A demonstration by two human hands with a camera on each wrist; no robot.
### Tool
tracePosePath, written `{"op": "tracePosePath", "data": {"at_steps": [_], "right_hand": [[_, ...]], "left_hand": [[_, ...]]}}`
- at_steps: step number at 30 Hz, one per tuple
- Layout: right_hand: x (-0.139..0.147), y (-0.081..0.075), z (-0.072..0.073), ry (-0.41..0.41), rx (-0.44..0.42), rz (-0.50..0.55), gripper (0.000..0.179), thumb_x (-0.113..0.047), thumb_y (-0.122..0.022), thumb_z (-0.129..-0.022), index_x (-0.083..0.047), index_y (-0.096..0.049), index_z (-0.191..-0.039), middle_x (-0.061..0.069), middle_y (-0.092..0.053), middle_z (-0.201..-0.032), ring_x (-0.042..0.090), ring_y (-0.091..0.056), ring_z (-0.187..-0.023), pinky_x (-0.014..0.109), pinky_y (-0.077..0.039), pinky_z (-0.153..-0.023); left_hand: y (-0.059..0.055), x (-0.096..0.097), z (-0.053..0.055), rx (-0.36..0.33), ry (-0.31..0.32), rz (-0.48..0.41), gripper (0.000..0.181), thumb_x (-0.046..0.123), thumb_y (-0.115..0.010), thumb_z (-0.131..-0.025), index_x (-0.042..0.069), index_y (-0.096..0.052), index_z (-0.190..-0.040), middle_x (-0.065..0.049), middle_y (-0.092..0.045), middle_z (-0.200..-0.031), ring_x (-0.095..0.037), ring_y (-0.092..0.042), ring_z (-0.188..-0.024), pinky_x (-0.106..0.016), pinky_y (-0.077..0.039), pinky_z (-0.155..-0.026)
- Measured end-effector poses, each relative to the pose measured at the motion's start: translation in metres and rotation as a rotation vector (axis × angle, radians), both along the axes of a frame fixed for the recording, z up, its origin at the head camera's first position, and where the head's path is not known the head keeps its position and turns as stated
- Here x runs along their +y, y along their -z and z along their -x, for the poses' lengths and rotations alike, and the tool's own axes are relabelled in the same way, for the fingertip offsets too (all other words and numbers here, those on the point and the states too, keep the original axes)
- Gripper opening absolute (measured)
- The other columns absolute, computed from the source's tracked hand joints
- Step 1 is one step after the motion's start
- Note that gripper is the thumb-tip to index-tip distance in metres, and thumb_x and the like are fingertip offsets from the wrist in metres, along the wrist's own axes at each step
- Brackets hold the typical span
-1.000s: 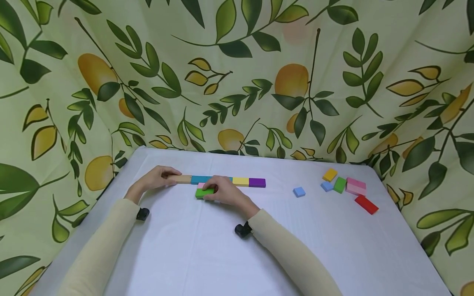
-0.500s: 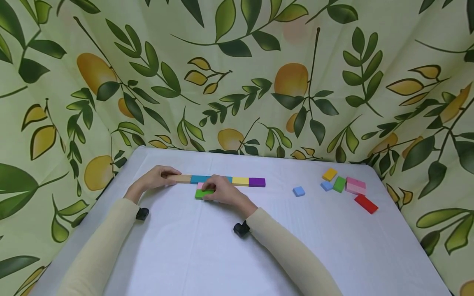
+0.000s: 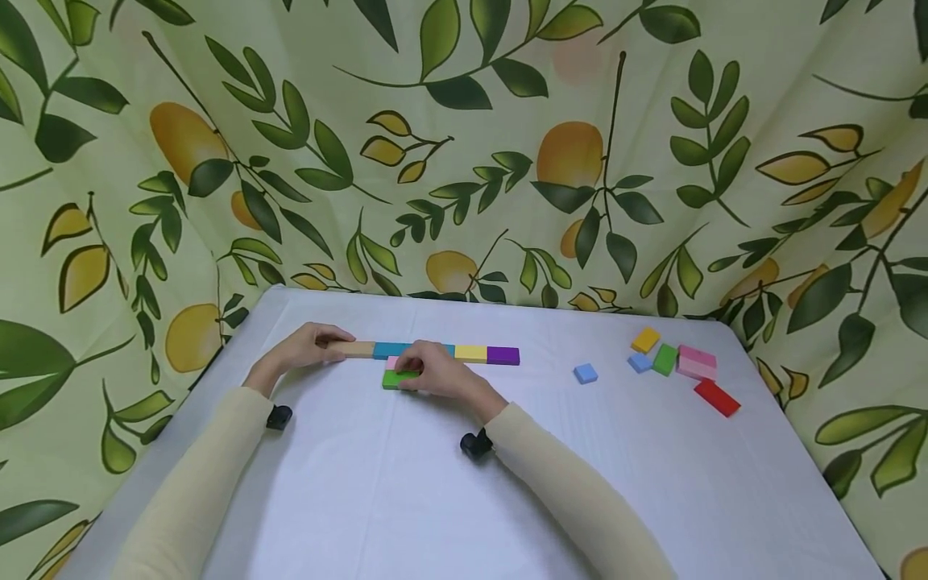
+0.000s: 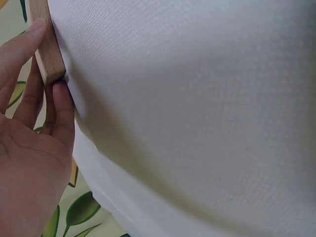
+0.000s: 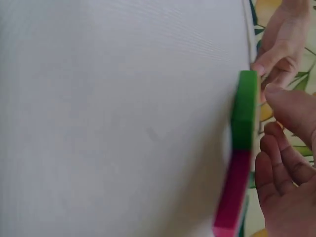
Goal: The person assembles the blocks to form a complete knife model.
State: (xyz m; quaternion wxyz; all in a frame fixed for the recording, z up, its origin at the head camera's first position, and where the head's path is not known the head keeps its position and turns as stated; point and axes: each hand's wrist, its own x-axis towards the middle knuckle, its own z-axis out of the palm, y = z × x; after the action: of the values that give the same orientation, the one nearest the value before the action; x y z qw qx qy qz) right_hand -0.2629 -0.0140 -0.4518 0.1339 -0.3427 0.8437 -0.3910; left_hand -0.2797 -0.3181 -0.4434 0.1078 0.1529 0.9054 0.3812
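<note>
My left hand holds the tan wooden block at the left end of a row. Its thumb lies along the block in the left wrist view, with fingertips at the end. Rightward follow teal, yellow and purple blocks. In front of the teal lie a pink block and a green block. My right hand hovers close over these, fingers loosely bent, with a gap between thumb and fingers in the right wrist view. A magenta block adjoins the green there; my right hand hides it in the head view.
To the right lie a small blue block and a cluster with orange, blue, green, pink and red blocks. A leaf-patterned curtain stands behind the white-covered table.
</note>
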Motion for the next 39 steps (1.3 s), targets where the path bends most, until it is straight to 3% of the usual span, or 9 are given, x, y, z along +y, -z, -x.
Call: {"op": "tracePosePath", "data": {"at_steps": [8,14,27,32,39], "right_hand": [[0.049,-0.024,-0.003,-0.077,0.073,0.067,0.019,-0.012,-0.076,-0.093,-0.003,-0.074,-0.111,0.000,-0.067,-0.102,0.017,-0.059,-0.095,0.030,-0.050,-0.087],[0.112,-0.027,-0.009,-0.043,0.006,0.073,0.022,-0.011,-0.075,-0.094,0.002,-0.073,-0.111,0.002,-0.069,-0.102,0.016,-0.062,-0.094,0.032,-0.053,-0.086],[0.268,-0.008,-0.040,0.120,-0.054,0.008,0.018,-0.013,-0.073,-0.096,-0.002,-0.074,-0.111,0.007,-0.071,-0.105,0.021,-0.062,-0.091,0.027,-0.053,-0.082],[0.326,-0.013,-0.055,0.227,-0.021,-0.011,0.019,-0.013,-0.074,-0.095,-0.004,-0.074,-0.112,0.005,-0.071,-0.104,0.018,-0.065,-0.092,0.024,-0.053,-0.081],[0.393,-0.026,-0.066,0.356,0.052,-0.073,0.023,-0.007,-0.073,-0.095,0.005,-0.070,-0.115,0.012,-0.071,-0.103,0.020,-0.066,-0.088,0.022,-0.053,-0.076]], "left_hand": [[0.006,-0.002,-0.006,-0.008,0.001,0.016,0.033,0.004,-0.073,-0.094,-0.002,-0.069,-0.126,-0.023,-0.063,-0.129,-0.037,-0.055,-0.113,-0.055,-0.039,-0.101],[0.006,-0.004,-0.009,-0.006,-0.010,0.010,0.033,0.006,-0.073,-0.095,0.000,-0.069,-0.127,-0.023,-0.062,-0.130,-0.037,-0.054,-0.113,-0.055,-0.038,-0.101],[0.002,-0.003,-0.009,-0.013,0.005,-0.007,0.034,0.004,-0.072,-0.095,-0.003,-0.067,-0.127,-0.026,-0.060,-0.132,-0.039,-0.053,-0.115,-0.056,-0.037,-0.101],[0.002,-0.001,-0.006,-0.013,0.008,-0.011,0.034,0.005,-0.072,-0.095,-0.002,-0.068,-0.128,-0.025,-0.060,-0.131,-0.038,-0.053,-0.114,-0.055,-0.037,-0.101],[-0.001,0.001,-0.003,-0.008,0.008,0.002,0.034,0.005,-0.073,-0.094,-0.002,-0.068,-0.127,-0.024,-0.061,-0.130,-0.037,-0.054,-0.112,-0.055,-0.039,-0.100]]}}
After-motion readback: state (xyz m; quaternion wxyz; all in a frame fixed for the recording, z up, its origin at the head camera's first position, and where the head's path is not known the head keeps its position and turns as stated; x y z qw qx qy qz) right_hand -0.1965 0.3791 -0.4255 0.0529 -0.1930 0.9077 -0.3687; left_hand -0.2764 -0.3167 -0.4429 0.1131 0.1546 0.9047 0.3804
